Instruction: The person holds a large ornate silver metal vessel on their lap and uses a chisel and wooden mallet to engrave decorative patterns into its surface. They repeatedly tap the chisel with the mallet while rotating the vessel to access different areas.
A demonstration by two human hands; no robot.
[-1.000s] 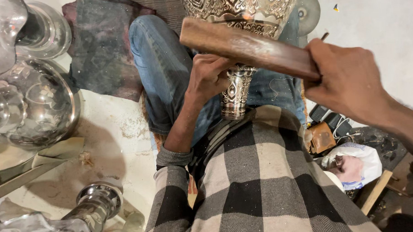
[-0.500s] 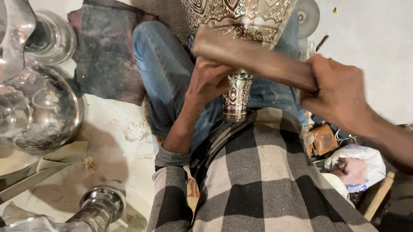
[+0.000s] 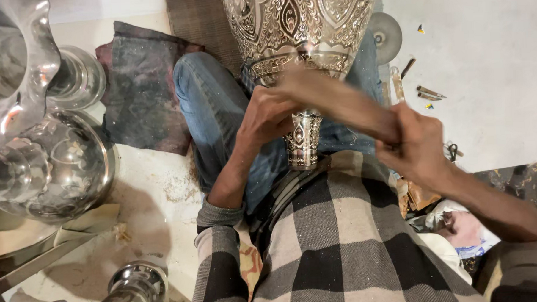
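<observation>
A large engraved silver vase lies between my knees with its narrow stem pointing toward my checked shirt. My left hand is closed against the vase just above the stem; anything it may be pinching is too small to make out. My right hand grips a long brown wooden block, which is blurred with motion and lies across the vase's lower body just above my left hand.
Polished metal vessels stand at the left: a shiny round bowl, a glass-like base and a chrome foot. A dark cloth lies by my left knee. Small tools and a grinding disc lie at the right.
The wooden block in my right hand has swung down from raised above my left hand to just over it. The camera has tilted, showing more of the vase.
</observation>
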